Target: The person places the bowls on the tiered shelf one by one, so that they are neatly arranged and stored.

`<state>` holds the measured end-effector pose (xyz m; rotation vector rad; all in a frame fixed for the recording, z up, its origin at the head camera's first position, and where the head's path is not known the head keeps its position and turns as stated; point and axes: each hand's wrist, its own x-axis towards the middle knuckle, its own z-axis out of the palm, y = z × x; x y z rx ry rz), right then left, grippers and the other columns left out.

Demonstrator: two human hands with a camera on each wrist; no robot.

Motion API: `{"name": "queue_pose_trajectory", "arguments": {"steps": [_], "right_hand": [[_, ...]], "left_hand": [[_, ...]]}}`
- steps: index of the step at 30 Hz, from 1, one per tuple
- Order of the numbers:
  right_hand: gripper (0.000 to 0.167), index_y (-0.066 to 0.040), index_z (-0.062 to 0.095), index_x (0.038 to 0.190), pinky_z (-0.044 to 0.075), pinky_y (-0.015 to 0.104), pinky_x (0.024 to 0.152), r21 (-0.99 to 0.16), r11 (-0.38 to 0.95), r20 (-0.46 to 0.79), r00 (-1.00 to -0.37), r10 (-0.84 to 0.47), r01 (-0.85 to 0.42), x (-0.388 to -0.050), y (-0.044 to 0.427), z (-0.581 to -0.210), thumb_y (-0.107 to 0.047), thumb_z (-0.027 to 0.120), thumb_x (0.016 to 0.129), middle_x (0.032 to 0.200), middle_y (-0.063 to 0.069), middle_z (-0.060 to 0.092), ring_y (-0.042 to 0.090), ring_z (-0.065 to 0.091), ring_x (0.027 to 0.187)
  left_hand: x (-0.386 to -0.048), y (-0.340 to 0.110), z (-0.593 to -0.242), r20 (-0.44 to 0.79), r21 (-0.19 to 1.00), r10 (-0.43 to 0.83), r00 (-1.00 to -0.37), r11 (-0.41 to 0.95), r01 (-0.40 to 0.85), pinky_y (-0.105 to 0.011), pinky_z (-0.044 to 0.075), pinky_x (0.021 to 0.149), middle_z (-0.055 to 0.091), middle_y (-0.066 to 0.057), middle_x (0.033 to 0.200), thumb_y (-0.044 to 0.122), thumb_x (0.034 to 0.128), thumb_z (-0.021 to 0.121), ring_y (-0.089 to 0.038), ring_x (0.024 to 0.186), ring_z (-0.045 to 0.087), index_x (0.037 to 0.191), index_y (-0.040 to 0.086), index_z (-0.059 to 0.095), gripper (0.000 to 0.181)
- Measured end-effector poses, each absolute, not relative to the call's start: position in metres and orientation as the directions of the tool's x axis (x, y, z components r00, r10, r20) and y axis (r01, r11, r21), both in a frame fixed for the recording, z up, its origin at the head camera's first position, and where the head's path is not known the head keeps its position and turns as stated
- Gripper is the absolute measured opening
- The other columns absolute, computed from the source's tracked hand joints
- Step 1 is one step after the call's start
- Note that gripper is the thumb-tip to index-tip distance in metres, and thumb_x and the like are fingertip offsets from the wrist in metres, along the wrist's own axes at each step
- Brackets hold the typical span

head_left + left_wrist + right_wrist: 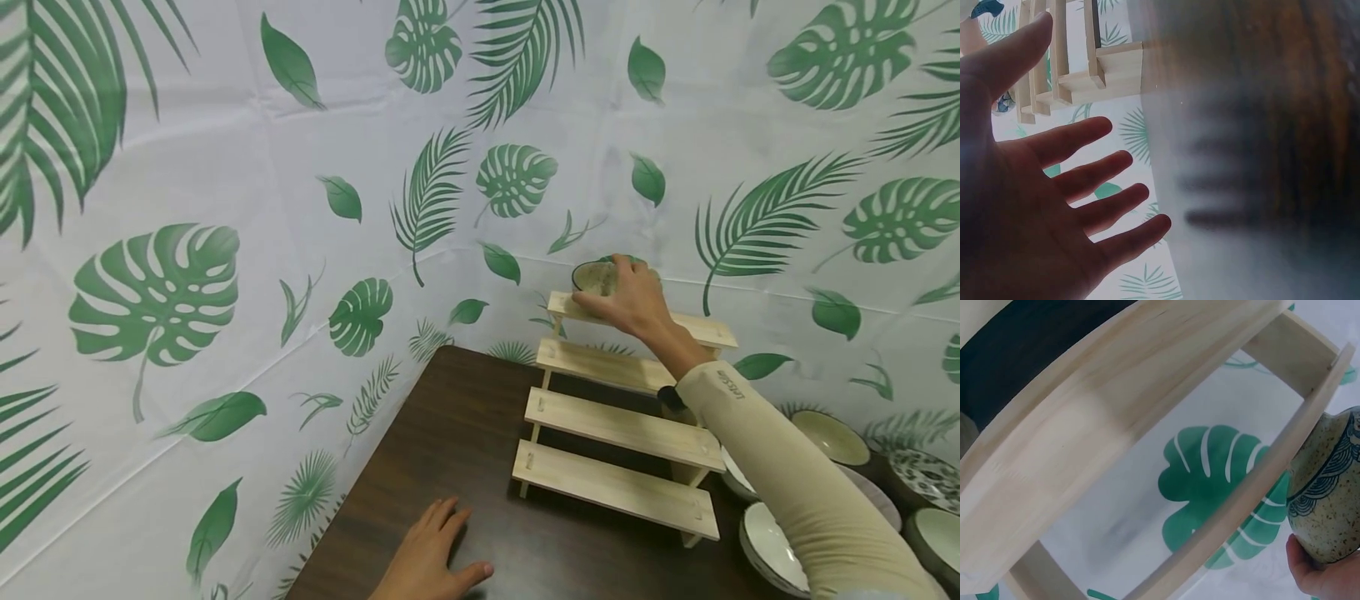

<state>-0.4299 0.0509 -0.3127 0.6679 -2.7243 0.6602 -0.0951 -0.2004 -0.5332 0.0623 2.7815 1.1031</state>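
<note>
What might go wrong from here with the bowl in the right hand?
The bowl is held at the left end of the narrow top shelf; released off-centre, it might tip over. The right sleeve reaches across the rack and could bump it. The left hand isn't steadying the rack, so it may shift.

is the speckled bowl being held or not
Held: the head view shows the right hand gripping the speckled bowl with thumb and fingers. Whether the bowl touches the top shelf, I cannot tell.
</note>
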Motion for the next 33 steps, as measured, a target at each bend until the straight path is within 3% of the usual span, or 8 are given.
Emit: {"name": "queue_pose_trajectory", "arguments": {"steps": [33], "right_hand": [[0.108,0.001,0.025,0.160,0.038,0.072,0.107,-0.353,0.786,0.312,-0.856,-0.413,-0.508,-0.442,0.051,-0.315,-0.073,0.061,0.090,0.153,0.039,0.038,0.057,0.041,0.137]], "left_hand": [[-0.097,-0.202,-0.535,-0.157,0.701,0.096,-0.983,0.712,-0.042,-0.076,0.032,0.110,0.039,-0.023,0.161,0.062,0.0915,0.068,-0.053,0.149,0.033,0.150,0.005,0.050,0.083]]}}
